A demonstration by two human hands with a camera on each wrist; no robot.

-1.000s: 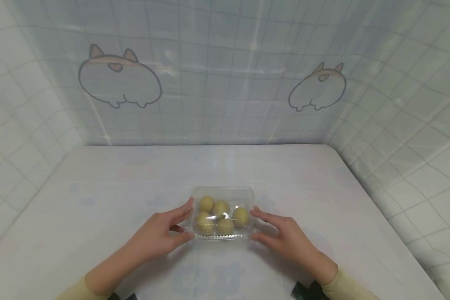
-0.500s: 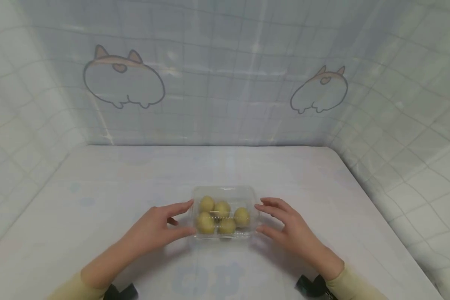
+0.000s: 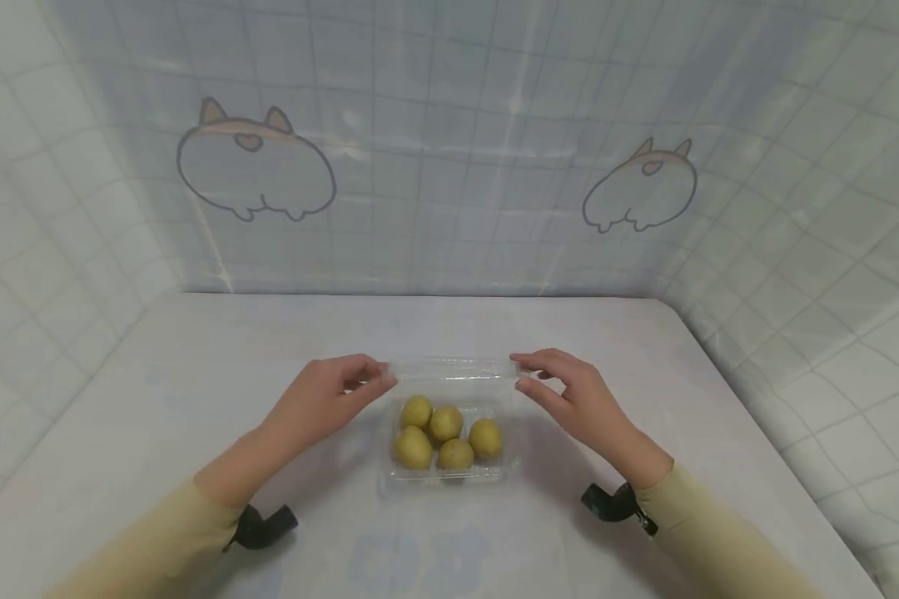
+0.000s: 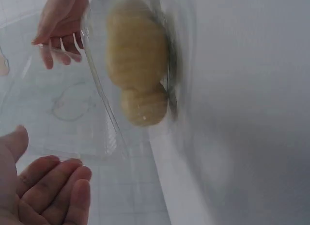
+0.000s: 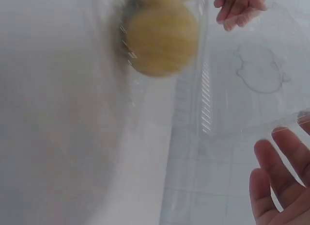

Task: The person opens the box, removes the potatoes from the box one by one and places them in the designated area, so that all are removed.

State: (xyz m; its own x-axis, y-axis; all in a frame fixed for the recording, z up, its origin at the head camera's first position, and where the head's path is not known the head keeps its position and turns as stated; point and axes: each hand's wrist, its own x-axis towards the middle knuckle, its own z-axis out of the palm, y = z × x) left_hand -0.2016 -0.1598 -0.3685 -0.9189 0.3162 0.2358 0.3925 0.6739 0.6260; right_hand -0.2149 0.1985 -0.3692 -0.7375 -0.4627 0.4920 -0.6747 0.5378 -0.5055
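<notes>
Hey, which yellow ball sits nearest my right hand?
The rightmost yellow ball in the clear container; the other four lie farther left, away from your right hand.

Gridded, animal-printed walls (image 3: 449, 225) border a pale table (image 3: 270, 333).

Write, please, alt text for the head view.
A person's left grip and right grip are at opposite sides of the raised lid of a clear box. Inside it lie five roundish yellow items; the box stands on a pale table before a grid-patterned backdrop.
</notes>
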